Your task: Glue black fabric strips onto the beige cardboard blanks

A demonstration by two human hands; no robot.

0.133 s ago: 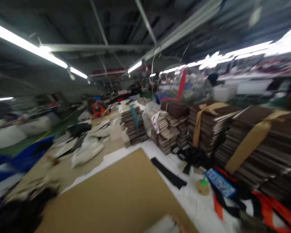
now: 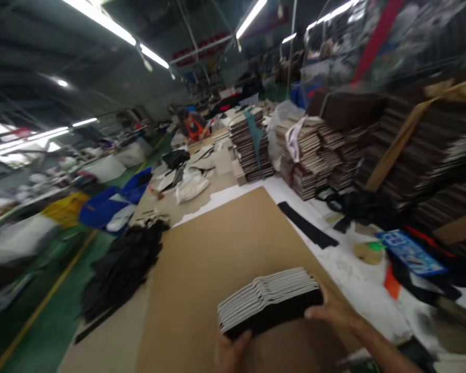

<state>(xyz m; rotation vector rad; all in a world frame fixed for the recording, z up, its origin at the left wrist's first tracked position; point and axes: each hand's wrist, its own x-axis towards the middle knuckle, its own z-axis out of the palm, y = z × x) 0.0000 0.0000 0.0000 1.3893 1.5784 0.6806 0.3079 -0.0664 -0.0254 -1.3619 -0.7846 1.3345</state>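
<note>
A stack of dark panels with pale edges (image 2: 272, 298) stands low over a large tan board (image 2: 217, 243). My left hand (image 2: 233, 349) grips the stack's near left corner, its thumb on the dark side and part of it cut off by the lower frame edge. At the right end, my right hand (image 2: 332, 308) clasps the same stack with the thumb in front. I cannot tell whether the stack touches the board. A brown surface (image 2: 295, 344) shows just below the stack, between the hands.
Tied stacks of brown panels (image 2: 415, 140) line the right side. Beside the board lie a black strip (image 2: 306, 225) and a blue plate with white characters (image 2: 413, 252). A heap of black cloth (image 2: 128, 264) sits at the left table edge, above a green floor (image 2: 77, 269).
My view has tilted down and turned left. The panel stack and both hands now show clearly; before, only a blurred pale shape was at the bottom edge.
</note>
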